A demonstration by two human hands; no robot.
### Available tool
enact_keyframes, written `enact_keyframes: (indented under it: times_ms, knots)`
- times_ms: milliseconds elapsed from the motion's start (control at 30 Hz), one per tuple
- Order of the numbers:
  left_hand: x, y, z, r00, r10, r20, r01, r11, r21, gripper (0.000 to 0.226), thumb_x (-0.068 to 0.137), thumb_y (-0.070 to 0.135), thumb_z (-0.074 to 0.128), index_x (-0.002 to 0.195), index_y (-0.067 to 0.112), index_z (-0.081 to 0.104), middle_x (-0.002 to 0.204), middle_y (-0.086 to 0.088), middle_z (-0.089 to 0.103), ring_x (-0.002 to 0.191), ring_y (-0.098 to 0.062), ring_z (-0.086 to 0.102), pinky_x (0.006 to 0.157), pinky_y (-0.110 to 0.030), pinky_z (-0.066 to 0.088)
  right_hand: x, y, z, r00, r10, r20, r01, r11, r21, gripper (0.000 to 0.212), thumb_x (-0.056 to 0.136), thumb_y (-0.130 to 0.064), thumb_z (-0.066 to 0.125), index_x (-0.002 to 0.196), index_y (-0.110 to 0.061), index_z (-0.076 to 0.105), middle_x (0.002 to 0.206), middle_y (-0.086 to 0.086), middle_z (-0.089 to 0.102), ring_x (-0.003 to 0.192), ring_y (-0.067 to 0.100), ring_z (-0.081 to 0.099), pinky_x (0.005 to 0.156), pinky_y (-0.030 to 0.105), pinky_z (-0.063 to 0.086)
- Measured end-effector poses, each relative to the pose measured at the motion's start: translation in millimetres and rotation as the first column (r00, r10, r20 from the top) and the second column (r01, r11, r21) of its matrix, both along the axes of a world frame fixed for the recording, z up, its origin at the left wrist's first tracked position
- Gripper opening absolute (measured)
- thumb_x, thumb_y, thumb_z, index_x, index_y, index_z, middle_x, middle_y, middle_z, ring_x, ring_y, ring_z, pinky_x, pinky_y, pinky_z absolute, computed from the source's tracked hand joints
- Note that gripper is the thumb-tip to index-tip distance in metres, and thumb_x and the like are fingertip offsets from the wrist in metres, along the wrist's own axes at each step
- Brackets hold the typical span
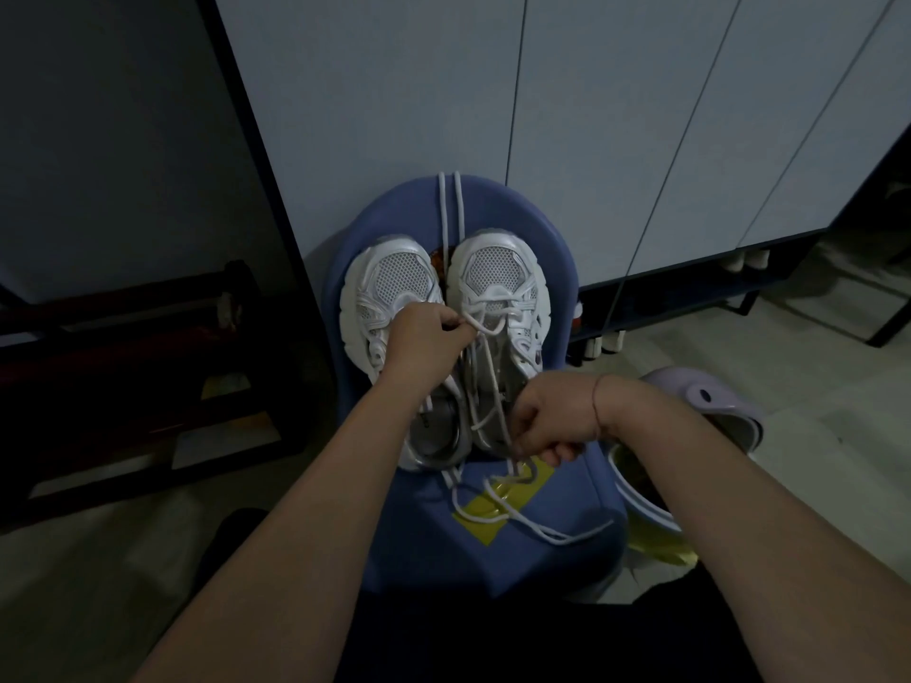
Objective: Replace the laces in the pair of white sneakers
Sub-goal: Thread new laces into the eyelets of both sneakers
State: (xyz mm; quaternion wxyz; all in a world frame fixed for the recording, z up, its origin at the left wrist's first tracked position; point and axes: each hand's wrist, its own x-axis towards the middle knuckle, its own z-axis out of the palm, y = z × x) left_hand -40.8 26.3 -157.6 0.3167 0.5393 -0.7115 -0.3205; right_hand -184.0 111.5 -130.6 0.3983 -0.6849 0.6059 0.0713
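Two white sneakers stand side by side, toes away from me, on a blue stool [557, 268]. The left sneaker [389, 283] lies partly under my left arm. The right sneaker [498, 278] has a white lace [485, 332] threaded loosely through its upper eyelets. My left hand [424, 337] pinches a strand of this lace over the gap between the shoes. My right hand [552, 416] grips another strand near the right sneaker's heel. Loose lace ends [498, 505] trail over the stool's front. A second lace [449, 209] lies straight beyond the toes.
A white cabinet [542, 115] rises right behind the stool. A dark low shelf [138, 386] stands on the left. To the right on the floor lie a lilac clog [710, 401] and a pale bowl-like container [641, 495]. A yellow patch [493, 510] marks the stool's seat.
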Motion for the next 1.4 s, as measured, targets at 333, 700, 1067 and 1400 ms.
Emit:
enact_keyframes:
  times_ms: [333,700,1067,1400]
  knots:
    - [1.6,0.0,-0.2,1.000,-0.015,0.008,0.015,1.000,-0.011,0.030,0.088,0.021,0.069,0.065,0.003,0.066,0.052,0.000,0.050,0.050,-0.007,0.041,0.046,-0.016,0.030,20.1,-41.8,-21.3,0.739,-0.477,0.476,0.646,0.702,-0.301,0.025,0.094,-0.011,0.048,0.084,0.003,0.066,0.067,0.018,0.067,0.055,0.030,0.066,0.057,0.037,0.057]
    - [0.3,2.5,2.0,1.000,0.010,-0.025,-0.010,1.000,0.003,0.021,0.089,0.022,0.068,0.081,0.004,0.074,0.065,0.000,0.065,0.058,-0.005,0.052,0.052,-0.011,0.036,1.9,-22.9,-7.5,0.891,-0.324,0.319,0.394,0.900,-0.185,0.028,0.092,-0.011,0.056,0.064,-0.012,0.053,0.046,-0.003,0.056,0.030,0.002,0.043,0.039,0.013,0.038]
    - [-1.3,6.4,3.1,0.999,0.020,-0.043,-0.020,1.000,-0.006,0.019,0.090,0.026,0.068,0.090,0.009,0.076,0.080,0.003,0.069,0.067,0.000,0.057,0.067,-0.017,0.044,-9.9,4.6,4.8,0.832,-0.273,0.483,0.260,0.961,0.095,0.024,0.094,-0.011,0.054,0.071,-0.014,0.060,0.051,-0.005,0.052,0.040,0.002,0.040,0.044,0.014,0.034]
    - [-14.8,80.4,35.3,0.874,-0.171,-0.455,0.287,0.937,0.200,0.024,0.101,0.035,0.047,0.094,0.017,0.062,0.070,0.007,0.064,0.062,-0.004,0.061,0.065,-0.023,0.051,-14.1,3.3,32.6,-0.085,-0.469,0.879,0.596,0.683,0.422,0.018,0.094,-0.009,0.050,0.079,-0.005,0.060,0.060,0.000,0.055,0.044,0.002,0.043,0.043,0.011,0.041]
